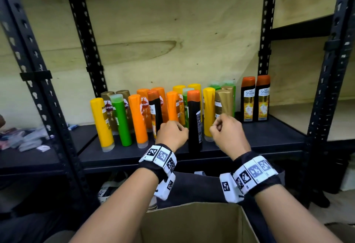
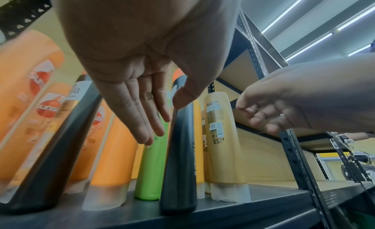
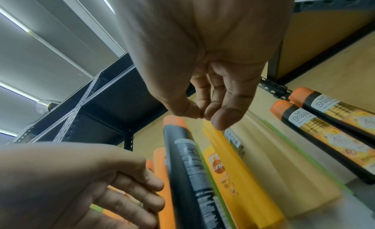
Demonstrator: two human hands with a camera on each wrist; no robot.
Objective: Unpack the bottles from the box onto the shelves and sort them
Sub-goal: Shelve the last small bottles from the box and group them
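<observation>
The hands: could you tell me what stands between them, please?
A black, orange-capped bottle stands on the shelf between left hand and right hand, clearest in the head view.

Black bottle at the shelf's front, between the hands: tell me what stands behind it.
A green bottle stands behind the black bottle, with yellow bottles further back. Their lower parts are covered by it and the left hand.
</observation>
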